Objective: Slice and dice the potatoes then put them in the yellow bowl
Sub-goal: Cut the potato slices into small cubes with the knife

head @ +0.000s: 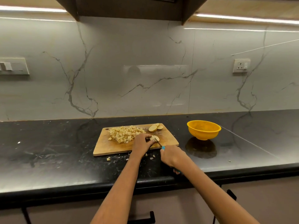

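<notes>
A wooden cutting board (113, 147) lies on the black counter. A heap of diced potato (125, 133) covers its back left part, and a few potato slices (154, 127) lie at its back right. My left hand (142, 143) holds a potato piece (155, 137) down on the board with curled fingers. My right hand (171, 155) grips a knife with a blue handle (163, 147); its blade (157, 141) crosses the held piece. The yellow bowl (203, 129) stands on the counter to the right of the board and looks empty.
A few stray potato bits (108, 158) lie on the counter (48, 151) in front of the board. The marble wall behind carries a socket (241, 65) on the right and a switch plate (13, 66) on the left. Drawer handles show below the counter edge.
</notes>
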The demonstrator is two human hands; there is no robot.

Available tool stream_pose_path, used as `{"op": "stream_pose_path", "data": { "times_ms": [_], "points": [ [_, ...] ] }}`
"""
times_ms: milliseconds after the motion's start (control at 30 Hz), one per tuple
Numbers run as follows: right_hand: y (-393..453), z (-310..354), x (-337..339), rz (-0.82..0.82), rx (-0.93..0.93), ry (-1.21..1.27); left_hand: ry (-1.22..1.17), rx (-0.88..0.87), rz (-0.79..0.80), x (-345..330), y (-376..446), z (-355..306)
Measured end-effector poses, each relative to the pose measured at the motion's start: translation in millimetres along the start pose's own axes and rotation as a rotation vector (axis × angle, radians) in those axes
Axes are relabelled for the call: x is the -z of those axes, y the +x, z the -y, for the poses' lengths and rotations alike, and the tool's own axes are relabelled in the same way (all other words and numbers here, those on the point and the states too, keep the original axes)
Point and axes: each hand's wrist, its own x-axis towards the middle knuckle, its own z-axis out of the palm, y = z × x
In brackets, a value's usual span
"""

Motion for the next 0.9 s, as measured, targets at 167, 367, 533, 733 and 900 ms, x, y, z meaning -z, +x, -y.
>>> {"op": "stream_pose_path", "data": {
  "times_ms": [167, 367, 533, 733, 900],
  "points": [
    [-25.5, -16.3, -4.4, -0.118, 0.017, -0.026, 0.010, 0.017, 0.006, -0.2, -2.6, -1.5],
    [-11.5, -9.7, -3.6, -0.123, 0.004, 0.179, -0.021, 0.044, -0.038, 1.0, -2.6, -1.8],
    [4.0, 4.1, -2.5, -0.052, -0.012, 0.194, -0.025, 0.035, -0.044, 1.4, -1.6, -1.5],
    [10.7, 7.6, -1.9, 0.018, -0.029, 0.172, -0.026, 0.028, -0.032, 2.1, -0.5, -1.1],
    [21.9, 21.4, 13.9, 0.156, -0.078, 0.289, -0.033, 0.008, -0.033, 3.9, -0.7, -2.0]
  ]
}}
